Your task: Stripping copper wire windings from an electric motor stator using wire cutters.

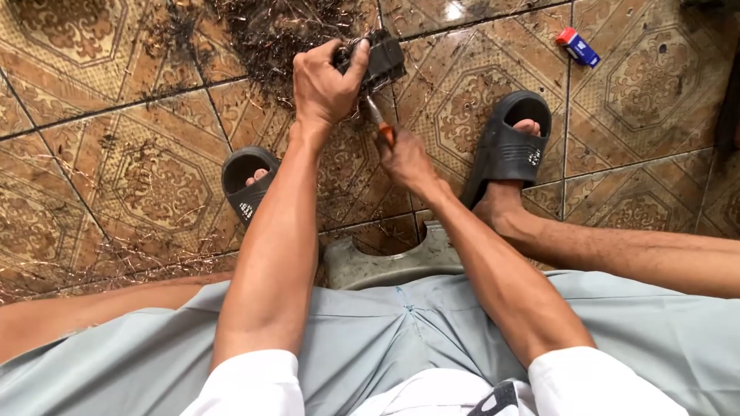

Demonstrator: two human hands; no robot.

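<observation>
Fingers of the left hand are closed around a small dark block, a blocky part with fine wire strands sticking out of it, and they hold it up just above the tiled floor at the far middle of the scene. Right hand sits nearer and slightly to the right, its fingers wrapped shut on the orange handle of a screwdriver. That tool's long axis runs from the right hand up and a little to the left, so its thin metal end reaches the underside of the dark block; the tip itself is too small to tell whether it is inside the part or only touching it. So the block lies far and slightly left of the right hand, and the left hand is the one already on it. A heap of dark wire scraps covers the floor just beyond and to the left of the block. Two black sandals rest on either side of the hands, a grey stool edge shows between the knees, and a small red and blue box lies well apart at the far right.
</observation>
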